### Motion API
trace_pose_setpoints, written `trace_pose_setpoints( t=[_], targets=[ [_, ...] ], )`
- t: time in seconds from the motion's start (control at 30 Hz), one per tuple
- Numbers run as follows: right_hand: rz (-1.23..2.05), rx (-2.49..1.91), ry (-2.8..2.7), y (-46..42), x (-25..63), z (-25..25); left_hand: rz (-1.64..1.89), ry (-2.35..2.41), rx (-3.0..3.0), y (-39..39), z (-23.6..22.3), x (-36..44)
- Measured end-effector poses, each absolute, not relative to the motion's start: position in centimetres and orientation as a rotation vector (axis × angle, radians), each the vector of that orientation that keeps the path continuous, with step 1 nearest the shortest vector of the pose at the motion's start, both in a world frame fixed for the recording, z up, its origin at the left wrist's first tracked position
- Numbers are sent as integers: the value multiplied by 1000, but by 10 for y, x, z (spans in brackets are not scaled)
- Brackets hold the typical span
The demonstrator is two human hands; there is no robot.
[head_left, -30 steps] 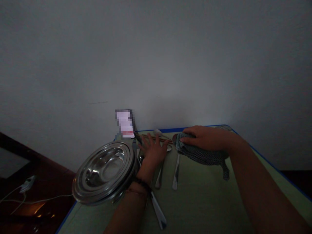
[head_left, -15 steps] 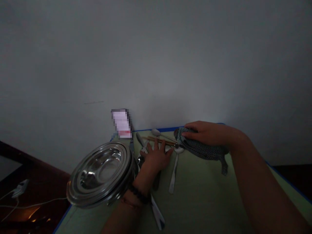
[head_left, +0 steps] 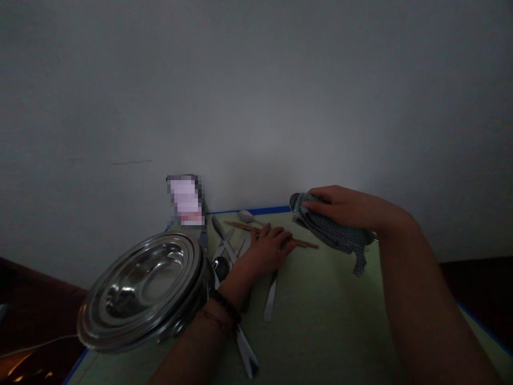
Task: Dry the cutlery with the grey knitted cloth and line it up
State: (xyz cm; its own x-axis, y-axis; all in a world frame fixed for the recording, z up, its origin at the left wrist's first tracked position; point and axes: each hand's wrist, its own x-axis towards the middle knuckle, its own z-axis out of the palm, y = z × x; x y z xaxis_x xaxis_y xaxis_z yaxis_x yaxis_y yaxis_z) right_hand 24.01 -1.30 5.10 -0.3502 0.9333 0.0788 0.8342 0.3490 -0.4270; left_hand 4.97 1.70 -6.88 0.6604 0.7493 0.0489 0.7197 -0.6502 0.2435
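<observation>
My left hand (head_left: 267, 249) lies on a row of steel spoons (head_left: 271, 299) on a pale green table (head_left: 320, 321), fingers stretched out over their bowls and touching wooden chopsticks (head_left: 304, 243). My right hand (head_left: 342, 207) is closed on a grey checked cloth (head_left: 334, 235), held just above the table's far edge; the cloth hangs down to the right. Something dark and rounded (head_left: 295, 200) sticks out of the cloth at the fingertips; I cannot make out what it is.
A stack of steel plates (head_left: 144, 289) stands at the table's left edge. A blurred upright object (head_left: 185, 199) leans on the grey wall behind. More cutlery (head_left: 224, 240) lies by the plates, one piece (head_left: 246, 355) near the front. Dark floor lies to the left.
My right hand has lifted the cloth off the spoons and moved it back and up. My left hand has slid right over the spoons to the chopsticks. The view has shifted right.
</observation>
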Motion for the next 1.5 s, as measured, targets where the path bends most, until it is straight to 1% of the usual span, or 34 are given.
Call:
trace_pose_setpoints(
  t=[0.23,0.5,0.6,0.73,0.87,0.93,1.0,1.13,1.3,1.4,1.5],
  targets=[
    [474,-1543,-2367,-12,232,54,354,1170,2685,19,-64,34],
    [442,-1426,-2472,-8,218,46,490,1105,2594,27,-62,22],
    [445,-1421,-2445,-7,212,44,618,1111,2540,23,-45,30],
    [417,-1412,-2288,-7,204,47,735,1177,2449,10,1,27],
    [400,-1314,-2269,-13,193,55,683,1256,2367,-13,48,1],
    [416,-1247,-2292,-18,188,58,567,1264,2421,-25,63,-12],
    [448,-1192,-2312,-24,184,60,537,1210,2429,-33,71,-20],
    [484,-1171,-2349,-34,174,62,519,1155,2338,-39,73,-23],
    [538,-1195,-2410,-35,164,63,385,1273,2568,-24,72,-34],
    [526,-1203,-2458,-33,172,63,459,1465,2561,-14,74,-56],
    [529,-1260,-2466,-32,187,64,539,1549,2513,-8,76,-76]
  ],
)
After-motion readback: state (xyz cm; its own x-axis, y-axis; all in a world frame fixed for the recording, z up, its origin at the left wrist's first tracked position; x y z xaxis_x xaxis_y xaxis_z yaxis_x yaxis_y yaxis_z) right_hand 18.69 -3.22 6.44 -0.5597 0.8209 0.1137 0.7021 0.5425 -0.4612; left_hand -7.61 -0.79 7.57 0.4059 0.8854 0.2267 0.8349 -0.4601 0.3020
